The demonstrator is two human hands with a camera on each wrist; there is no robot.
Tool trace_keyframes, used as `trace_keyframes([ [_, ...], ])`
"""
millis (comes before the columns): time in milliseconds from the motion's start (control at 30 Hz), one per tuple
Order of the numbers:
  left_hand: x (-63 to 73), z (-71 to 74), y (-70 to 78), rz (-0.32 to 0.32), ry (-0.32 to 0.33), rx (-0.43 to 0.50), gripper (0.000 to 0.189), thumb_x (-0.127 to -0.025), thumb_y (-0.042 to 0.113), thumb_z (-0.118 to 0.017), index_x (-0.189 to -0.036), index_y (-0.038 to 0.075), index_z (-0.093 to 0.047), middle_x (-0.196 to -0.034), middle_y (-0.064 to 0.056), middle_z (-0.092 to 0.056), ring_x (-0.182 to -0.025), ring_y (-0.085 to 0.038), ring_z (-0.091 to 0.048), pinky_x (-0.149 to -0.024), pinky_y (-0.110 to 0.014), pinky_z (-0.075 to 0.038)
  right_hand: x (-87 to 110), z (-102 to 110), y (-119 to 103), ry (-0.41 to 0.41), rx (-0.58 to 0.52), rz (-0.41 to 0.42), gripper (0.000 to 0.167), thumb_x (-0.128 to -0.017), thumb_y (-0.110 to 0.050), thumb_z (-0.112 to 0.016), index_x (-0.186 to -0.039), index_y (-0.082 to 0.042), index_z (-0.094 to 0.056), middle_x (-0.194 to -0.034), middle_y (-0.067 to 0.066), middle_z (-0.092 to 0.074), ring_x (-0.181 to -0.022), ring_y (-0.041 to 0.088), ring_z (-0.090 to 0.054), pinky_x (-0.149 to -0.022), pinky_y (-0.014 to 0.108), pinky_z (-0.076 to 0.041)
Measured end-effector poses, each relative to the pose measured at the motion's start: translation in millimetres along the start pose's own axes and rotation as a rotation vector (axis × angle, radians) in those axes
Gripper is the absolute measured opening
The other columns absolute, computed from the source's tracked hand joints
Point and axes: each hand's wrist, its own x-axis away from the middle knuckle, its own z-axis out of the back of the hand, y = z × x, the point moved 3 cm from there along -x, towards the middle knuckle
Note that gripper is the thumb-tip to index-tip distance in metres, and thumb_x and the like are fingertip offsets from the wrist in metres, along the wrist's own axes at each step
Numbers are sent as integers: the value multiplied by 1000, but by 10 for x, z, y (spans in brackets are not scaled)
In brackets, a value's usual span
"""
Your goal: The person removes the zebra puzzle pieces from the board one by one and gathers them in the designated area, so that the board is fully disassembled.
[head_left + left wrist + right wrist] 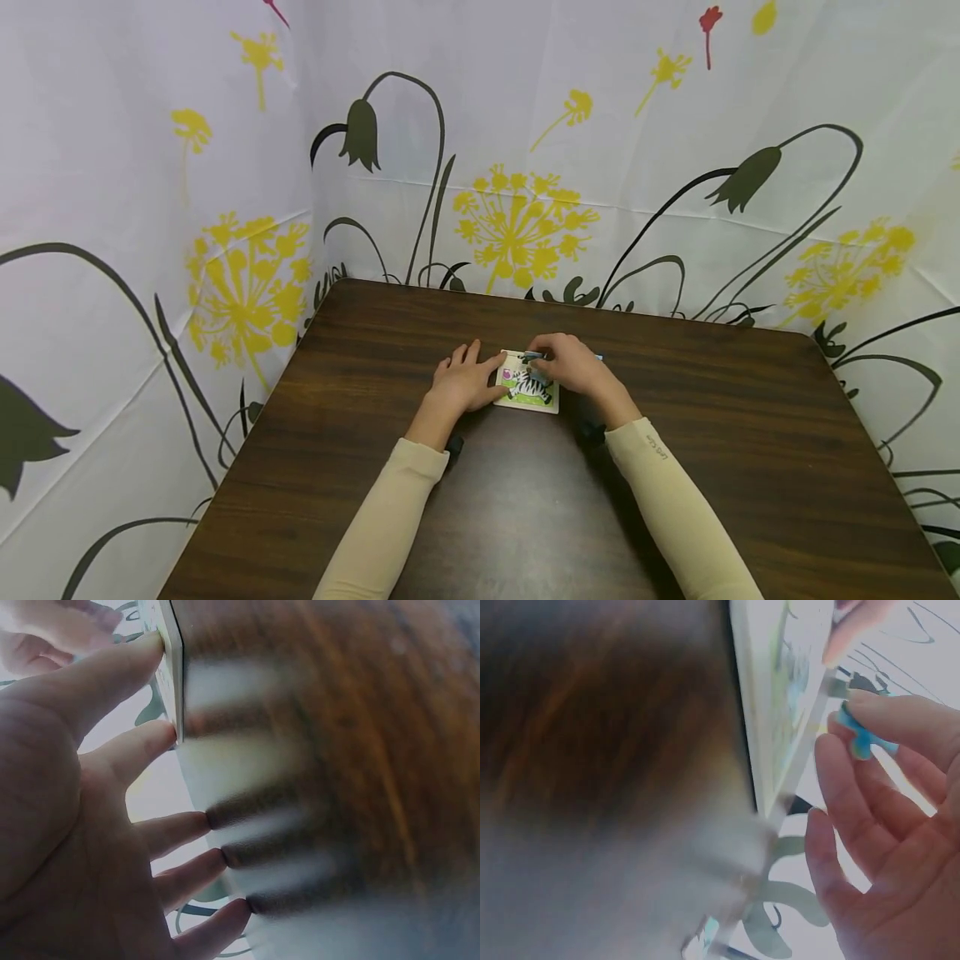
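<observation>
Fingers [176,831] of the left hand [459,386] splay straight, two touching the left edge of the zebra puzzle board [529,401], presumably keeping it from sliding on the wooden table [367,358]. Over its right side, the right hand [576,367] pinches a blue puzzle piece [864,739] at the fingertips, likely for fine control; a smaller teal-and-white object [700,940] lies farther right.

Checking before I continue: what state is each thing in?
Zebra board: flat on the table, picture up.
Left hand: fingers spread, thumb touching the zebra board.
Blue piece: pinched in the right hand.
Right hand: fingers curled around the blue piece.
Small item: on the table, shape unclear.
Flowered cloth: hanging.
</observation>
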Motion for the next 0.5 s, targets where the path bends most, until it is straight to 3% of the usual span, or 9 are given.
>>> trace_keyframes([
  [133,1,0,-3,0,7,8,73,-108,57,-59,-172,39,-29,-182,-14,-13,-168,-40,-13,-133,-64,-20,76,117,7,32,-38,39,27,-110,-15,-62,-132,-10,-76,-123,12,-76,-95,22,-68,-84,42,-58],
  [267,-4,-12,-6,0,8,10,73,-108,56,-59,-172,39,-29,-182,-15,-12,-168,-40,-13,-133,-63,-20,149,205,63,21,-73,49,35,-114,-13,-52,-143,-8,-70,-127,14,-72,-86,23,-61,-76,39,-51],
  [400,-7,-21,-5,1,6,1,73,-108,57,-57,-172,39,-28,-182,-14,-11,-169,-40,-12,-133,-63,-19,240,307,164,33,-109,39,35,-114,-14,-53,-145,-9,-66,-124,15,-75,-91,27,-70,-77,40,-56],
  [500,1,-19,4,-1,4,4,73,-108,57,-57,-172,38,-28,-182,-15,-11,-169,-40,-12,-134,-62,-19,351,422,258,70,-147,14,26,-112,-15,-58,-136,-7,-65,-123,18,-78,-99,34,-76,-83,45,-59],
])
